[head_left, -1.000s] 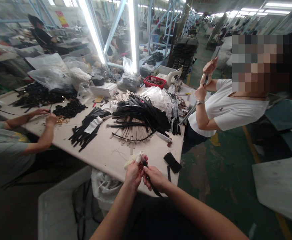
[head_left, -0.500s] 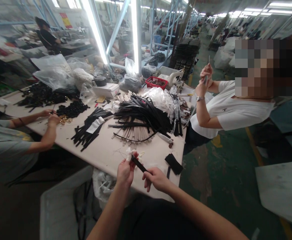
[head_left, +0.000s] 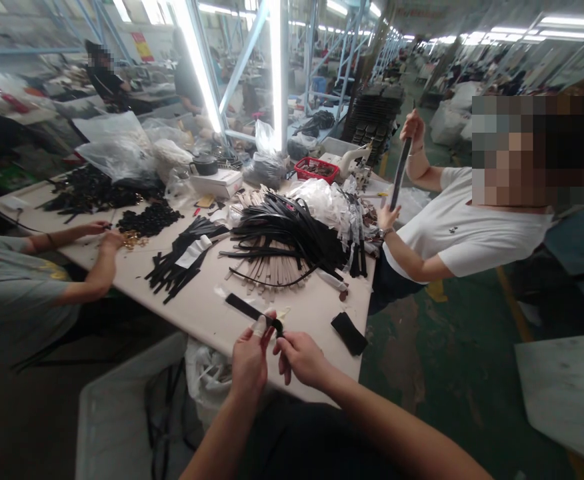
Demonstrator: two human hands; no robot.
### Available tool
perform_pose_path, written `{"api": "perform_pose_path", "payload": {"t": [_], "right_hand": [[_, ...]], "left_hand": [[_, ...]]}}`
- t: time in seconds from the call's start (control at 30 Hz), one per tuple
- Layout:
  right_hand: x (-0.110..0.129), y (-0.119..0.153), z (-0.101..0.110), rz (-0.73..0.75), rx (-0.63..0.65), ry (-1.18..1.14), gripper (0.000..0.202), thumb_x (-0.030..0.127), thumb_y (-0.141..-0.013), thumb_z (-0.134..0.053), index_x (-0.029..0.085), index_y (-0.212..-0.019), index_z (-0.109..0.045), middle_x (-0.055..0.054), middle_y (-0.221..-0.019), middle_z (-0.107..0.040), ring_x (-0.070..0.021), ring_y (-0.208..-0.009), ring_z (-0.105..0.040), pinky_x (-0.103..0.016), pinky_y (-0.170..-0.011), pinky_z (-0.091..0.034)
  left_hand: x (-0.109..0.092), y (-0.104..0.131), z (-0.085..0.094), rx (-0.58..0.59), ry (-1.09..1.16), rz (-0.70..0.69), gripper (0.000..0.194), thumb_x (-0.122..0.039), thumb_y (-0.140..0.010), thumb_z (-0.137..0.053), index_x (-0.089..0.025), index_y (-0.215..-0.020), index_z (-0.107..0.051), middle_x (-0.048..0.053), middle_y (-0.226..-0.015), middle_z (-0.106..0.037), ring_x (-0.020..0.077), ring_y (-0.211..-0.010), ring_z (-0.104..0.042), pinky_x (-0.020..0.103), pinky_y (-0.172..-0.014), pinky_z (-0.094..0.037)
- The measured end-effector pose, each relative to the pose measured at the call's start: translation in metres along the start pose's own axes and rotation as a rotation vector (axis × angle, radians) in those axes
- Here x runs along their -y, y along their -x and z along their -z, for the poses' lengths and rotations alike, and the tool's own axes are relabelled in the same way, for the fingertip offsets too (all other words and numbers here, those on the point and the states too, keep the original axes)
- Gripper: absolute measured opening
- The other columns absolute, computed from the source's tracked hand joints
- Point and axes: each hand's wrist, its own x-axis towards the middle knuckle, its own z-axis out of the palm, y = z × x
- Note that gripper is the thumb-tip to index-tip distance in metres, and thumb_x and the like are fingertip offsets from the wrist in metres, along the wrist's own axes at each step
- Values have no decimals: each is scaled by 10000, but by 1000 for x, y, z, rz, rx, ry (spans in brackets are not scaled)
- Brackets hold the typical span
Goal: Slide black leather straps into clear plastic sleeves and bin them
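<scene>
Your left hand (head_left: 252,353) has its thumb and fingertips pinched shut on a black strip (head_left: 247,307), close to the near end; the thumb wears a pale wrap (head_left: 259,325). The strip is just above the near part of the table (head_left: 207,317), its flat far end pointing away from you and to the left. The near end bends into a small curl between your hands, and your right hand (head_left: 299,357) has thumb and forefinger closed up at that curl (how firmly they grip, you can't tell from here). Its other fingers hang loosely bent below.

Beyond your hands a big heap of black straps (head_left: 292,227) lies fanned over pale strips (head_left: 267,267). To its left is a smaller bunch (head_left: 172,267) of black pieces with a white paper (head_left: 193,251) across it; near the right edge sits a black stack (head_left: 349,333). A red basket (head_left: 316,171) stands farther back.

On your right, a co-worker in a white shirt (head_left: 437,220) holds a dark strap (head_left: 401,172) nearly upright. On your left, another in a grey shirt (head_left: 27,283) has both hands by some gold bits (head_left: 135,240).
</scene>
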Motion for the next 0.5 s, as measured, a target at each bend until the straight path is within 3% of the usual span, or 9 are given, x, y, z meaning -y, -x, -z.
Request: {"api": "perform_pose_path", "payload": {"t": [0.23,0.33,0.43,0.5], "right_hand": [[-5,-1,4,-42,123,-22,247,402,-969,-461,186,-1044,-556,40,-587,-629,-114,-380,-551,-197,-401,-412],[-11,-5,2,26,25,38,236,366,-984,-438,187,-902,-568,42,-549,-586,-97,-395,-504,-198,-438,-404],[-18,-10,-1,98,-120,107,331,342,-981,-447,185,-700,-523,31,-515,-535,-93,-458,-511,-197,-505,-423],[-25,-9,-2,62,-90,62,324,353,-974,-452,183,-709,-530,25,-538,-552,-97,-455,-518,-201,-485,-424]], "left_hand": [[-2,-13,12,-107,22,13,142,-159,-903,-620,-98,-970,-729,128,-947,-767,184,-811,-733,299,-731,-602],[16,-6,15,-39,-18,95,149,-200,-862,-687,-83,-941,-736,152,-923,-765,201,-803,-731,293,-702,-597],[45,7,18,13,-38,142,227,-251,-787,-765,-74,-926,-746,127,-829,-759,160,-617,-685,221,-506,-521],[54,11,22,42,-50,161,299,-289,-758,-786,-74,-962,-750,124,-836,-758,148,-557,-657,205,-419,-451]]}}
